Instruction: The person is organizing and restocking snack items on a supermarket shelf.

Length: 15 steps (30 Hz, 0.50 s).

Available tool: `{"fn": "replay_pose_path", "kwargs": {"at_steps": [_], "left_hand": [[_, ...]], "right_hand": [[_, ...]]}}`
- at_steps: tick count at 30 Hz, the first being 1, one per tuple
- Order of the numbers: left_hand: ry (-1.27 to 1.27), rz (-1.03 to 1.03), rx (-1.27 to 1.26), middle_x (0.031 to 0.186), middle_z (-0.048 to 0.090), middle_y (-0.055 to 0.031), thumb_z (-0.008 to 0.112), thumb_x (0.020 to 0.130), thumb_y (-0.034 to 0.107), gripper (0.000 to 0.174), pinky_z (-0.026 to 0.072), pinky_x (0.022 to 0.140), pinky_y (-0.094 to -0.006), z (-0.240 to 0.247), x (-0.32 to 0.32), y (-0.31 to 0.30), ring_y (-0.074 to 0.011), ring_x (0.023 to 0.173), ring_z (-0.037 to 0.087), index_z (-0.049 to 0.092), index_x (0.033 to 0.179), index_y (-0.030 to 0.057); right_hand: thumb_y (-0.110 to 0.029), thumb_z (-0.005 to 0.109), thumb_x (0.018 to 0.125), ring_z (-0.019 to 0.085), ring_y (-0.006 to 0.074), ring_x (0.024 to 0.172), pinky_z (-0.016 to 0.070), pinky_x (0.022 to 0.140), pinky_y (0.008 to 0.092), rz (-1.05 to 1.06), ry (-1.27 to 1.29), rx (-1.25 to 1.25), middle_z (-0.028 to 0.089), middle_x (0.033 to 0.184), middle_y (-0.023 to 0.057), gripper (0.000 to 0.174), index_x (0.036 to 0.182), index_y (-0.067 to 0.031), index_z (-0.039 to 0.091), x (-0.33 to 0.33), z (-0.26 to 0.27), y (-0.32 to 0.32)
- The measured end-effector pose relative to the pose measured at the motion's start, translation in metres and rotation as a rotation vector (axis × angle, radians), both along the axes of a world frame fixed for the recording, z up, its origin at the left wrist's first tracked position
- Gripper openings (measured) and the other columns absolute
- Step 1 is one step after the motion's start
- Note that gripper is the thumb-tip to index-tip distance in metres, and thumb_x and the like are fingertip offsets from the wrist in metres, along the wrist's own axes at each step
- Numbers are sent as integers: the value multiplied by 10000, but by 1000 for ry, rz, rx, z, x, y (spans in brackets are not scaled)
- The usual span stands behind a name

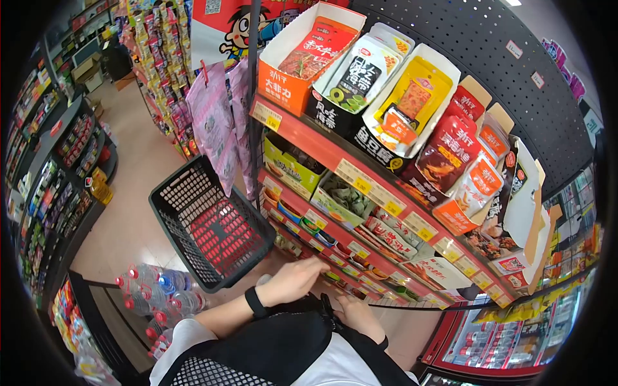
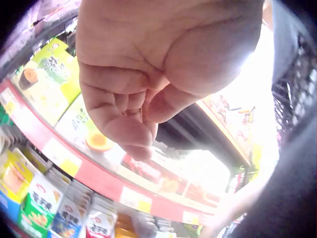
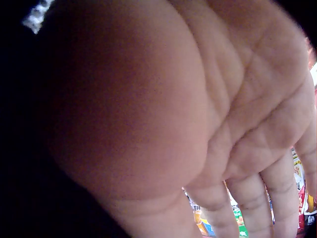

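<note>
Basket (image 1: 215,230) is seen beside snack shelf (image 1: 315,148), near left hand (image 1: 296,281). Open top is turned up; long axis is slanted from upper left to lower right in head view. Nothing is seen gripped: left fingers are loosely bent, right hand (image 1: 360,315) is held open, fingers nearly straight, before the torso

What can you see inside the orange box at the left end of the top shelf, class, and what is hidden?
A red packet lies uppermost in the orange box; whatever is beneath it is covered and cannot be seen.
</note>
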<state>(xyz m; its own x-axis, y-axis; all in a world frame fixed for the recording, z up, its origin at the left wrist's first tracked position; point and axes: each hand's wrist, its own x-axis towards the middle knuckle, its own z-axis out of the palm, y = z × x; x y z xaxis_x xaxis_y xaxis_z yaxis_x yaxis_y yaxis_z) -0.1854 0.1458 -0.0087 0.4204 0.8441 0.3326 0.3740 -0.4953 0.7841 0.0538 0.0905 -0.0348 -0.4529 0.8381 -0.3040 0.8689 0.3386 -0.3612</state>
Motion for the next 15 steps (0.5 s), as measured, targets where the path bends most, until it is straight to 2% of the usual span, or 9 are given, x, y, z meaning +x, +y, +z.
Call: {"fn": "replay_pose_path", "kwargs": {"at_steps": [3, 6, 9, 12, 15], "left_hand": [[44, 42, 17, 1029, 601, -163, 489, 856, -15, 260, 501, 815, -406, 16, -43, 33, -352, 953, 595, 596, 1090, 26], [65, 47, 177, 1044, 590, -156, 485, 827, -44, 265, 457, 884, -415, 31, -78, 79, -352, 999, 554, 596, 1060, 15], [60, 110, 343, 1105, 554, -179, 483, 830, -48, 250, 426, 917, -431, 56, -91, 120, -362, 1057, 512, 588, 1051, 5], [73, 198, 503, 1083, 526, -170, 534, 800, -14, 290, 329, 1018, -497, 73, -85, 149, -356, 1030, 504, 560, 1086, 23], [229, 248, 495, 1037, 512, -155, 568, 780, 20, 309, 252, 1063, -542, 35, -69, 170, -335, 986, 504, 558, 1088, 45]], "right_hand": [[-216, 678, 798, 615, 330, 979, 488, 823, 438, -71, -19, -45, 637, 1000, 142, 348, 1096, -69, 574, -33, 13, 5], [-221, 675, 804, 612, 334, 996, 485, 832, 442, -161, -13, -42, 637, 1013, 149, 356, 1109, -69, 574, -54, 9, 1], [-226, 674, 808, 611, 340, 1007, 482, 845, 444, -252, 8, -73, 638, 1038, 156, 365, 1120, -65, 573, -60, -11, -9], [-231, 675, 808, 613, 338, 1014, 482, 855, 439, -348, 4, -143, 637, 1070, 158, 391, 1146, -63, 571, -73, -2, -12], [-228, 676, 806, 616, 326, 1012, 484, 858, 434, -381, -25, -147, 635, 1089, 156, 394, 1149, -60, 580, -84, 20, -12]]}}
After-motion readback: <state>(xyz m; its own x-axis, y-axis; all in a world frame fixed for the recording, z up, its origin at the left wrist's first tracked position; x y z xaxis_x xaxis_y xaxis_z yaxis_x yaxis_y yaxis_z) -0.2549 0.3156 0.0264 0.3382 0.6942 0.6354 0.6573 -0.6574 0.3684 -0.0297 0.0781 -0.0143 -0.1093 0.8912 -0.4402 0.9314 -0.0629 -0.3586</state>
